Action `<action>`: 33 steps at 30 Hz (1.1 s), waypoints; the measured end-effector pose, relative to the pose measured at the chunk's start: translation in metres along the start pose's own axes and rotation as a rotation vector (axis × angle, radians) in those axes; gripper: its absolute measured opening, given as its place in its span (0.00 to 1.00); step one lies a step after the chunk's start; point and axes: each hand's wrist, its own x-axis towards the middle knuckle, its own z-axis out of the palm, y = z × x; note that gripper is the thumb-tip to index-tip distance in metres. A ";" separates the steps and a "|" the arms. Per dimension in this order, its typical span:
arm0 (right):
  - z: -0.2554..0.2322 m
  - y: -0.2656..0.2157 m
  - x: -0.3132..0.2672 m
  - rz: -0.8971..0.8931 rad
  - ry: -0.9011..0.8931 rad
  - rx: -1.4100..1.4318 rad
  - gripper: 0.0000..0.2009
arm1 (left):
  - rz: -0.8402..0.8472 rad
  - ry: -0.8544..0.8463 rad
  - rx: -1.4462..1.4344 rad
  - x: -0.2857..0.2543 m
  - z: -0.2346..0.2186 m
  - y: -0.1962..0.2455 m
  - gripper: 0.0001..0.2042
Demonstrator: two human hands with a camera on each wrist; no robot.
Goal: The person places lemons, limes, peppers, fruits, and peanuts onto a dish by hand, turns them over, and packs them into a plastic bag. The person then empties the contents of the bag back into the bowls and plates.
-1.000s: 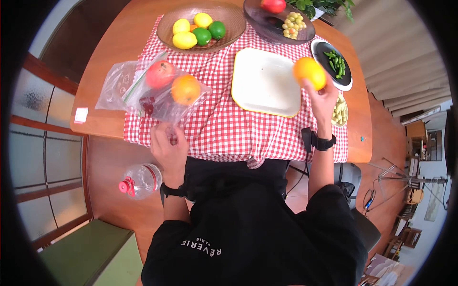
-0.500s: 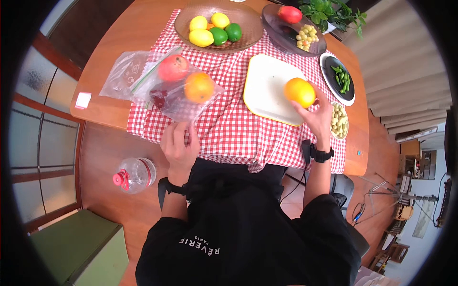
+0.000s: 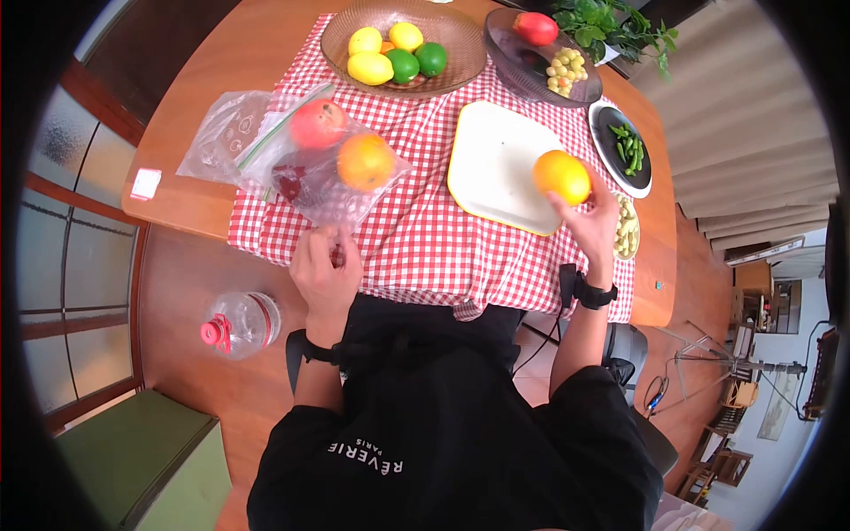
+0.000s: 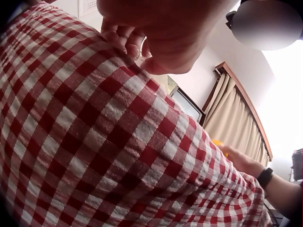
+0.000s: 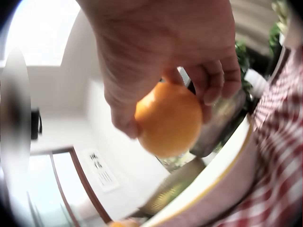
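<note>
In my right hand (image 3: 595, 221) I hold an orange (image 3: 561, 176) between thumb and fingers, over the right part of a white tray (image 3: 496, 159) with a yellow rim. The right wrist view shows this orange (image 5: 168, 120) gripped from above, higher than the tray's rim (image 5: 213, 182). My left hand (image 3: 326, 274) has its fingers curled and pinches the near edge of a clear zip bag (image 3: 341, 208). Inside the bag are a red round fruit (image 3: 319, 123), another orange (image 3: 366, 162) and something dark red (image 3: 288, 177). The left fingertips (image 4: 135, 49) are partly hidden in the left wrist view.
A glass bowl (image 3: 460, 75) with lemons and green citrus stands at the back, beside a dark bowl (image 3: 522, 80) with grapes and a red fruit. Green peppers (image 3: 630, 150) lie on a plate at right, near a dish of pale pieces (image 3: 626, 226). A checkered cloth (image 3: 416, 239) lies underneath.
The right hand has brought the orange from the tray's far right corner towards me and down over its right part. The left hand stays at the bag's near edge. The view has shifted slightly.
</note>
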 end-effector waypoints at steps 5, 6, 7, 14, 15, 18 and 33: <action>-0.001 0.020 0.001 0.173 0.160 1.052 0.26 | 0.019 0.050 -0.034 0.002 -0.003 0.001 0.10; -0.002 0.022 0.004 0.168 0.098 1.160 0.27 | 0.029 0.069 -0.061 0.003 -0.002 0.002 0.10; 0.003 0.023 0.003 0.104 0.104 0.790 0.27 | -0.008 0.040 -0.058 0.003 -0.001 0.004 0.10; 0.007 -0.012 -0.006 0.145 0.137 0.530 0.25 | -0.016 0.028 -0.059 -0.001 -0.007 0.005 0.10; 0.010 -0.020 -0.011 0.119 0.068 0.527 0.26 | 0.018 0.053 -0.053 -0.002 -0.006 0.004 0.10; 0.027 -0.073 -0.024 -0.060 -0.159 0.494 0.31 | 0.037 0.093 -0.079 -0.006 -0.001 0.004 0.10; 0.153 -0.164 -0.058 0.148 -0.431 0.852 0.37 | 0.043 0.118 -0.215 0.006 -0.016 0.011 0.09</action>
